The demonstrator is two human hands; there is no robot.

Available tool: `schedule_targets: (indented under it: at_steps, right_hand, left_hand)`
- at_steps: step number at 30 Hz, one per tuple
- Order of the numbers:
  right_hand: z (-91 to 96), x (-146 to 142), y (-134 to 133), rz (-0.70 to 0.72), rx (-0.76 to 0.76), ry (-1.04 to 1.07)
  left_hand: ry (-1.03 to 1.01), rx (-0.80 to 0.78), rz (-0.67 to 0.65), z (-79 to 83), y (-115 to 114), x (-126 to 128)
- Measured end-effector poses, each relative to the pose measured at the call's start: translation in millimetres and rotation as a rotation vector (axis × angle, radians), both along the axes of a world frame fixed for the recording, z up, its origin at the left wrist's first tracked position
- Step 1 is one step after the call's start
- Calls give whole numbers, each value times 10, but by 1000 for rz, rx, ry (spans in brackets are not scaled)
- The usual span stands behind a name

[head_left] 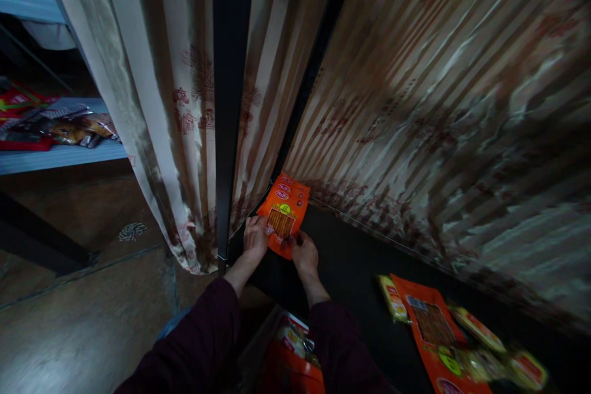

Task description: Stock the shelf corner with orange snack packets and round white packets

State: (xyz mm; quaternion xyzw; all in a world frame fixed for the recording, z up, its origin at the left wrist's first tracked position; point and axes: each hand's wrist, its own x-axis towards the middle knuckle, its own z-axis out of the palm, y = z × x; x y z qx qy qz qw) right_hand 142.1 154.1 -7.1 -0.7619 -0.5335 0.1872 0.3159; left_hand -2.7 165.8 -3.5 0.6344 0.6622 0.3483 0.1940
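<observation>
Orange snack packets (281, 220), overlapping in a small stack, lie at the corner of a black shelf (341, 258). The top one has a window showing brown sticks and a yellow-green round label. My left hand (255, 237) is closed at the packet's left edge, with the thumb on its front. On the lower right side, my right hand (305, 255) pinches the same packet near its bottom edge. Some of my fingertips are hidden behind or against the packet.
A dark upright post (231, 98) stands left of the stack, with a patterned curtain (397, 117) behind. Another orange packet (429, 323) and several small yellow packs lie right. Below my arms are packaged goods (295, 345). A blue shelf (60, 160) holds snacks at left.
</observation>
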Motion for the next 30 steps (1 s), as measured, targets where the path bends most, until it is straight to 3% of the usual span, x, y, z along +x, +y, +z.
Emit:
schedule_targets:
  at_steps: [14, 20, 24, 30]
  right_hand:
    - [-7, -3, 6, -23, 33, 49]
    - [-64, 16, 117, -28, 154, 118]
    - [-103, 9, 199, 43, 144, 191]
    - [-141, 19, 208, 23, 98, 160]
  left_hand:
    - [127, 67, 24, -26, -67, 39]
    - [160, 172, -99, -82, -101, 149]
    - [181, 124, -124, -93, -118, 187]
    - [220, 48, -146, -93, -122, 160]
